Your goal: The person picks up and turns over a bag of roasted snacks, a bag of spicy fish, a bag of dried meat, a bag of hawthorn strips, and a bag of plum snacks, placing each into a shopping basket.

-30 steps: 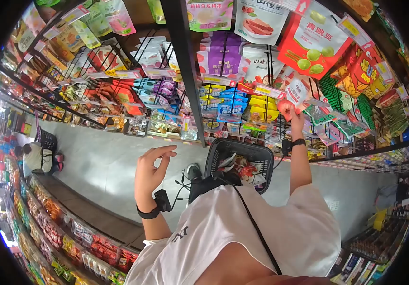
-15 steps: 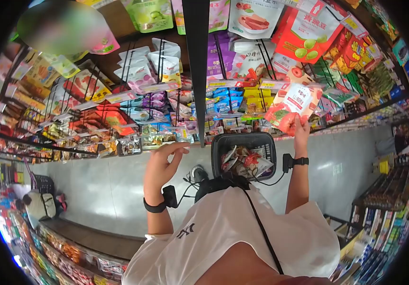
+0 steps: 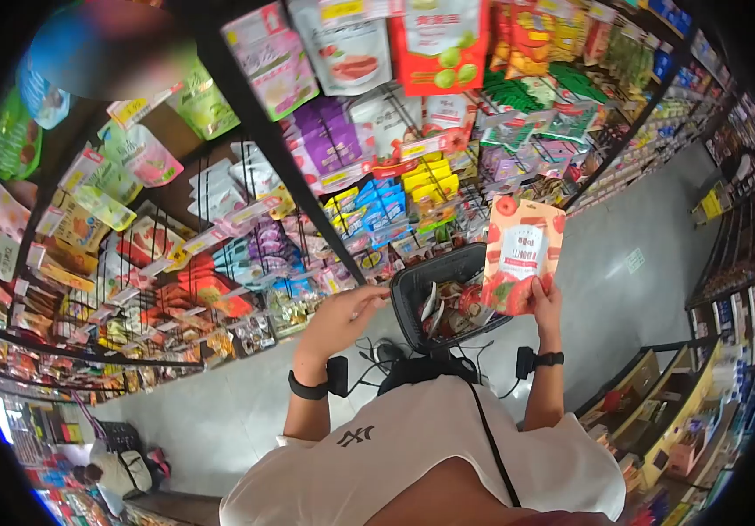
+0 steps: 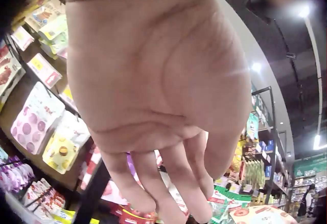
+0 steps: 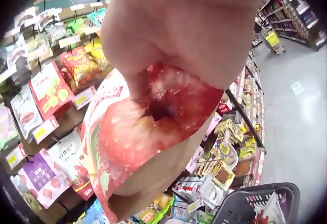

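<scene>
My right hand [image 3: 546, 307] pinches the lower edge of a peach-and-red snack pouch [image 3: 525, 250], its printed front facing the head camera. In the right wrist view the pouch [image 5: 138, 132] lies close under the palm, thumb on its surface. The pouch is held over the right rim of a black basket [image 3: 405, 309] that holds several packets [image 3: 452, 311]. My left hand [image 3: 341, 320], empty, is just left of the basket; the left wrist view shows the palm [image 4: 153, 81] with its fingers loosely bent.
Shelves of hanging snack pouches [image 3: 351, 48] run along the front, with a dark upright post [image 3: 285, 158] between sections. Grey floor [image 3: 610, 254] lies to the right. Low wooden shelving [image 3: 658, 403] stands at the lower right. Another person [image 3: 123, 473] is at the lower left.
The pouch has come away from the shelf rack and down beside the basket, held in my right hand. My left hand has moved nearer the basket. The head view has turned.
</scene>
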Tool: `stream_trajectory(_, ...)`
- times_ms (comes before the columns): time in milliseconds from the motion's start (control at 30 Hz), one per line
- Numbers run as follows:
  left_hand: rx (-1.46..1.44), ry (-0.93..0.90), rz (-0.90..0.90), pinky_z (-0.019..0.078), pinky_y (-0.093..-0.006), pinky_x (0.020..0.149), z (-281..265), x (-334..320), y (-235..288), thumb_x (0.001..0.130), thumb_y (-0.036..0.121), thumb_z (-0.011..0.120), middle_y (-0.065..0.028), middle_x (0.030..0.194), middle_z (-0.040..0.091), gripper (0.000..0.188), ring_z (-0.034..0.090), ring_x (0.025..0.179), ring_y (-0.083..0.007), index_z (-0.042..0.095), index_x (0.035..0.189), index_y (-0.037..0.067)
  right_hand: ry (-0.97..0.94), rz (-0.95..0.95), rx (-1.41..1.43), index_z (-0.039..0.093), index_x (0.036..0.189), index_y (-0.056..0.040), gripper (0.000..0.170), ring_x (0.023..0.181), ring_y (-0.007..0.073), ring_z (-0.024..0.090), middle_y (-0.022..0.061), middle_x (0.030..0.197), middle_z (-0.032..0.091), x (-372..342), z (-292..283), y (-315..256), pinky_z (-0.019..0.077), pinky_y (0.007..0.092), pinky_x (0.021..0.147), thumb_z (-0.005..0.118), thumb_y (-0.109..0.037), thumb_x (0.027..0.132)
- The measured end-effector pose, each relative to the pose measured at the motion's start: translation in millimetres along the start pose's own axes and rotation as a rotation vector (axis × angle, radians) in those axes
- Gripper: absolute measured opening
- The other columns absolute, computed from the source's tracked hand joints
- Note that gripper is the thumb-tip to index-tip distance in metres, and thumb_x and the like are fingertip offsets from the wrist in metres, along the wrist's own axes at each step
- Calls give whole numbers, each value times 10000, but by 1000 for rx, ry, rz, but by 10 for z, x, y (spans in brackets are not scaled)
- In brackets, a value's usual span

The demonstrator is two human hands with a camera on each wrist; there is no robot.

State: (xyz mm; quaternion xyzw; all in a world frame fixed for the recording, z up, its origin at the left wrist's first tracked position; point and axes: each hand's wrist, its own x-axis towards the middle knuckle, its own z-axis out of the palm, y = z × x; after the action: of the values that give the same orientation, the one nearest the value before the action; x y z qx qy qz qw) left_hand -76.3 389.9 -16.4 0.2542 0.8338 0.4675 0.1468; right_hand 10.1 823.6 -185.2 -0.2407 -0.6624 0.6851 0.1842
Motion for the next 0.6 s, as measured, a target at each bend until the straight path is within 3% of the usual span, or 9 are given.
stream_trajectory(133,8,-71,89,560,-384,831,658,17,341,1009,282,625,-139,1054,756,356,728,978,-314,645,1282,53,4,-3,-9,652,953,-36,184,640,50,568,-30,771,645,-527,-527,-352,447,229,564,630,-200,1034)
stream_trajectory(167,22,-112,-16,560,-387,834,829,8,560,998,368,647,-153,1081,750,444,725,997,-312,632,1299,42,-5,7,14,656,965,-35,181,646,49,575,-27,778,650,-721,-633,-570,454,227,567,631,-201,1033)
stream_trajectory(267,107,-179,112,559,-395,829,1511,30,808,967,451,673,-176,1083,741,536,720,998,-320,630,1300,34,-42,2,54,662,1014,-25,171,665,53,603,-11,815,672,-1192,-1063,-932,484,223,576,635,-193,1029)
stream_trajectory(300,-6,-250,112,554,-409,831,1718,40,940,927,494,709,-178,1096,736,596,713,1002,-339,630,1293,31,-62,8,75,661,1017,-23,169,668,55,605,-10,819,672,-1349,-1207,-1046,486,225,575,636,-190,1028)
stream_trajectory(400,-99,-539,298,547,-419,844,2350,115,1282,914,484,729,-185,1118,730,595,706,1003,-359,637,1283,26,-83,15,104,656,1046,-15,171,684,57,617,-8,832,675,-1745,-1711,-1094,496,229,586,639,-184,1027)
stream_trajectory(433,13,-582,323,540,-422,856,2532,119,1385,905,436,752,-182,1116,727,547,702,1004,-369,654,1259,31,-66,24,104,656,1052,-15,172,686,56,617,-9,832,675,-1874,-1827,-1142,496,228,588,638,-184,1028)
stream_trajectory(533,-161,-416,569,534,-416,856,3070,157,1870,907,418,753,-181,1108,728,486,695,982,-372,685,1214,48,-3,27,129,654,1086,-14,189,700,48,608,-23,840,670,-2147,-2077,-1291,496,225,605,636,-195,1032)
stream_trajectory(567,-151,-453,539,535,-410,760,3188,192,1956,916,429,736,-187,997,734,451,693,857,-370,702,1182,66,40,26,131,652,1092,-14,193,701,47,606,-29,841,668,-2208,-2156,-1344,497,226,612,635,-197,1034)
stream_trajectory(600,-83,-516,486,534,-406,812,3255,236,2053,920,375,736,-180,1053,732,425,695,925,-361,694,1205,63,82,24,134,651,1098,-14,197,703,47,604,-34,841,666,-2247,-2252,-1374,498,228,619,634,-200,1035)
